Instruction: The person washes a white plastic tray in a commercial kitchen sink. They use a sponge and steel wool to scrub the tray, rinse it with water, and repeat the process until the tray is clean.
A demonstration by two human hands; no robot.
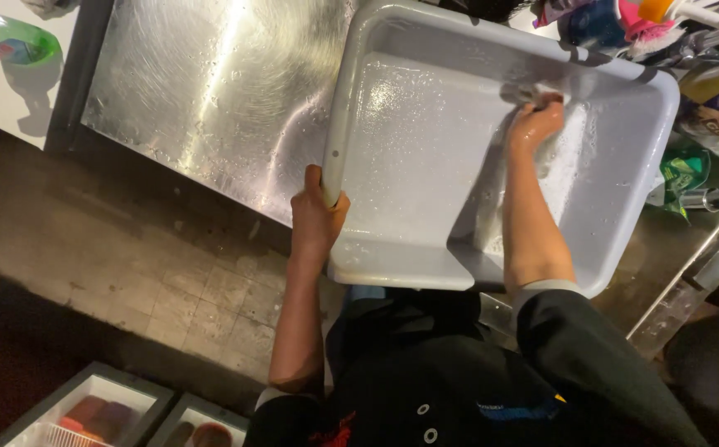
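Across the middle of your view, a large grey plastic tub (425,190) lies tilted over the wet steel table (210,91), its hollow facing you and beaded with water. Your left hand (318,217) sits at about 8 o'clock from the tub's centre, fingers curled tight over the left rim with the thumb on the outside, so it is closed firmly on that edge. Your right hand (535,122) is inside the tub, at roughly 2 o'clock from its centre, pressed against the far wall near the upper corner; it looks closed around a pale cloth or sponge (533,91), though the soapy glare makes it hard to be sure which. Your right forearm runs straight down the tub's floor toward you. At 2 to 3 o'clock, just beyond the tub's right rim, a crowd of coloured bottles and cups (624,21) stands packed together. At 10 o'clock, well apart from the tub, a green plastic bowl (12,40) rests on a white surface. At 7 o'clock, down on the tiled floor (169,273), two white-framed bins (127,410) hold dark reddish items.
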